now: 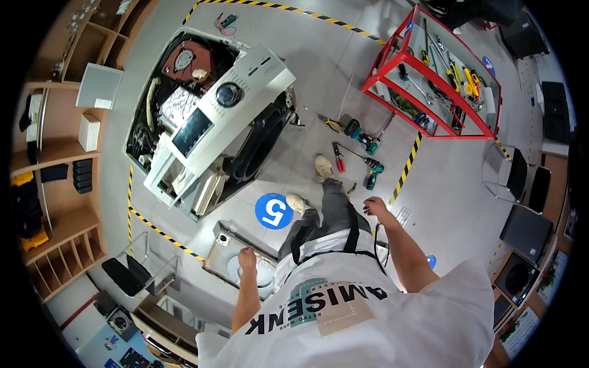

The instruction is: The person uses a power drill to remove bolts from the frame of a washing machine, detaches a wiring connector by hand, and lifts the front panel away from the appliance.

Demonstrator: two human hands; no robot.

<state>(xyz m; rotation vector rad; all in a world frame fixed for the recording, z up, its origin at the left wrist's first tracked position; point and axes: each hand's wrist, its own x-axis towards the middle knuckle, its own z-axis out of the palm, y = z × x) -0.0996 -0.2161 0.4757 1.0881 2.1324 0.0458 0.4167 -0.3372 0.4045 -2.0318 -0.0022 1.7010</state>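
My left hand point(247, 259) hangs at my side with curled fingers and nothing visible in it. Below it on the floor lies a washing machine panel point(216, 260) with a round opening. My right hand point(375, 208) is held out over the floor, fingers loosely bent and apart, holding nothing. Ahead to the left stands a washing machine point(138, 132) without its top cover, its insides exposed. Its white control panel point(250, 73), with a dial and dark display, sits tilted across the front. Neither hand touches the machine.
On the floor ahead lie red-handled pliers point(339, 161), a teal cordless drill point(373, 168), more power tools point(362, 135) and yellow-handled pliers point(330, 123). A red-framed tool cart point(429, 101) stands far right. A multimeter point(229, 20) lies beyond the machine. Chairs point(129, 275) and shelves point(61, 236) line the sides.
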